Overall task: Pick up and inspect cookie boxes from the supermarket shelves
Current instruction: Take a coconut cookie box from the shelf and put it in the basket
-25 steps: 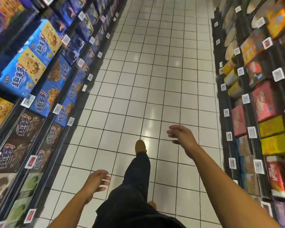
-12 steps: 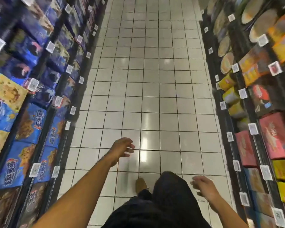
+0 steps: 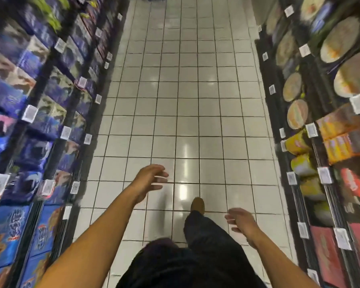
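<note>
Blue cookie boxes point(image 3: 6, 231) fill the shelves on my left, blurred by motion. On my right, shelves carry red boxes point(image 3: 324, 252), orange and yellow boxes point(image 3: 341, 138) and round tins point(image 3: 341, 40). My left hand point(image 3: 148, 181) hangs over the aisle floor, fingers loosely spread, holding nothing. My right hand point(image 3: 240, 222) is lower and to the right, fingers relaxed, also empty. Neither hand touches a shelf or a box.
A white tiled aisle floor point(image 3: 185, 100) runs straight ahead between the two shelf rows. My dark trouser leg and brown shoe point(image 3: 197, 204) step forward at the bottom centre. White price tags point(image 3: 29, 113) line the shelf edges.
I have walked further down the aisle; the shelves have slid past. My left hand stays forward, my right hand has swung back from its raised position, and my right foot now leads.
</note>
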Demonstrator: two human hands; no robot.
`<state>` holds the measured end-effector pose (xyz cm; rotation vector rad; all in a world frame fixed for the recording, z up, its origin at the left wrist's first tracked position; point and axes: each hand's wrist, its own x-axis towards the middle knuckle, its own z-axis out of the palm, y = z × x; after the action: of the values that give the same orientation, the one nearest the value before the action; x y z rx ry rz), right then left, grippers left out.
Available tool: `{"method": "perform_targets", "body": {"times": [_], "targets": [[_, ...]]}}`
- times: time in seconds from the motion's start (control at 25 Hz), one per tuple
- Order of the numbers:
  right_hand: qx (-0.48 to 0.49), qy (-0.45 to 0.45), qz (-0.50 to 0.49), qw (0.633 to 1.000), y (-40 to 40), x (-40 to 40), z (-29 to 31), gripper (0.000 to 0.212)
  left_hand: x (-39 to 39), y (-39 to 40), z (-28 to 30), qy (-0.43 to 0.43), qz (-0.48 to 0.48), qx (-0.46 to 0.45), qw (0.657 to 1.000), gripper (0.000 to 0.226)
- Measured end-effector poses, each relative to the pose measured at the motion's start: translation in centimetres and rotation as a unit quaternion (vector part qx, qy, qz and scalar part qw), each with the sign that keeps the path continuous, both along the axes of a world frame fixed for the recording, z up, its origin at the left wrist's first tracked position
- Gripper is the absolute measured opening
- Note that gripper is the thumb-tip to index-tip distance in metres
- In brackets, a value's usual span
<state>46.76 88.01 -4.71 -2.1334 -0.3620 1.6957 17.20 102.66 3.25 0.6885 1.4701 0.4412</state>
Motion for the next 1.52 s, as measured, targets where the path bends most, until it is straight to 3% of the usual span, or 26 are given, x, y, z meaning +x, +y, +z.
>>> {"method": "perform_targets", "body": {"times": [0.24, 0.4, 0.6, 0.84, 1.04, 1.16, 1.32, 1.52], "targets": [[0.179, 0.063, 0.098, 0.977, 31.5, -4.2, 7.2, 0.012, -6.3, 13.8, -1.4, 0.058, 0.099, -0.033, 0.993, 0.018], [0.247, 0.071, 0.135, 0.957, 47.6, -6.8, 8.2, 0.014, -9.8, 25.8, -2.8, 0.069, 0.14, -0.018, 0.988, 0.016], [0.152, 0.028, 0.109, 0.982, 60.9, -6.6, 3.0, 0.013, -9.1, 43.6, -4.0, 0.052, 0.102, -0.059, 0.992, 0.015], [-0.004, -0.044, 0.021, 0.999, 70.0, -1.2, 0.5, 0.016, -3.4, 67.9, 0.6, -0.044, 0.044, -0.03, 0.998, 0.021], [-0.011, -0.057, -0.002, 0.998, 82.6, 1.4, -0.3, 0.016, 0.4, 86.7, 2.4, -0.082, 0.004, 0.051, 0.995, 0.017], [0.002, -0.033, 0.001, 0.999, 94.4, 1.8, -1.1, 0.018, 1.1, 95.9, 0.9, -0.061, 0.023, 0.045, 0.997, 0.019], [0.02, 0.006, 0.074, 0.997, 111.3, 0.1, 0.9, 0.02, -1.3, 102.8, -1.1, 0.008, 0.082, -0.042, 0.996, 0.022], [0.123, 0.051, 0.198, 0.971, 135.4, -6.5, 7.5, 0.015, -9.2, 111.8, -0.2, 0.057, 0.197, -0.039, 0.978, 0.011]]}}
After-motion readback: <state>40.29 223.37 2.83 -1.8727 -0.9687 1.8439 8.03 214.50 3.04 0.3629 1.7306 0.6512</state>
